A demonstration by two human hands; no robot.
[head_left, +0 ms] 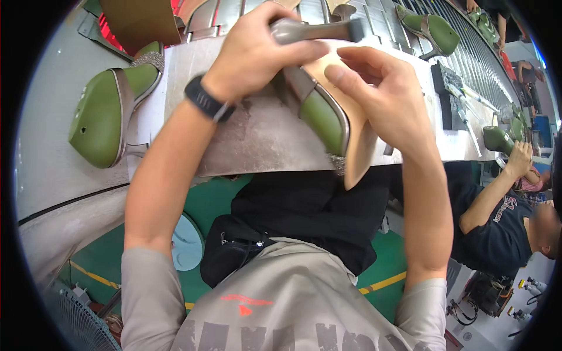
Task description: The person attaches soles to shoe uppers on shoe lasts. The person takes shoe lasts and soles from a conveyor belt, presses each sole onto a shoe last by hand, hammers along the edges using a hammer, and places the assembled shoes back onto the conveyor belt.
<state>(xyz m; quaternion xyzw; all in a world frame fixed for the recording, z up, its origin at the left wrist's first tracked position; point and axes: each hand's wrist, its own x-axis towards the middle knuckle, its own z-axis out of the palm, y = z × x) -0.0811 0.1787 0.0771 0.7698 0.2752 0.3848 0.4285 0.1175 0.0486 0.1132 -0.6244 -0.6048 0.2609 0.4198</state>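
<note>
My left hand (257,50) grips a green high-heeled shoe (322,117) near its grey metallic heel (316,30). The shoe is tilted over the worktable, its toe end toward me. Along its underside runs a tan shoe sole (358,143), whose front end sticks out past the table's near edge. My right hand (386,88) curls at the upper part of this sole, with thumb and fingers around its edge. Both hands are slightly blurred, and the grip on the heel is partly hidden. Another green high-heeled shoe (100,120) lies to the left of my left forearm.
A conveyor with metal slats (374,17) runs along the far side, carrying another green shoe (439,34). Syringe-like tubes (465,108) and a dark block (446,88) lie at the table's right. A co-worker (497,216) handles a green shoe there. A blue round stool (186,243) stands below.
</note>
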